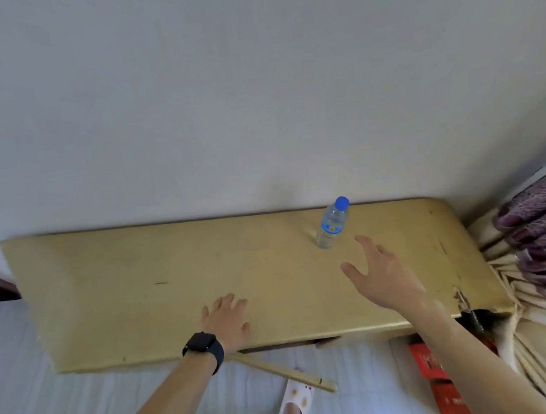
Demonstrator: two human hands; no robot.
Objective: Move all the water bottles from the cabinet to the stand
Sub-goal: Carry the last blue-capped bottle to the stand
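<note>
A small clear water bottle (332, 224) with a blue cap and a blue label stands upright on the yellowish wooden top (139, 284), near its back edge by the wall. My right hand (379, 271) hovers just to the right and in front of the bottle, fingers spread, a short gap from it and holding nothing. My left hand (227, 318) lies flat on the top near its front edge, with a black watch on the wrist.
A white wall runs behind the top. Purple and cream curtains (539, 249) hang at the right end. Below the front edge an open door panel (286, 374) sticks out, with red boxes (434, 371) to its right. A white slipper (294, 406) is on the tiled floor.
</note>
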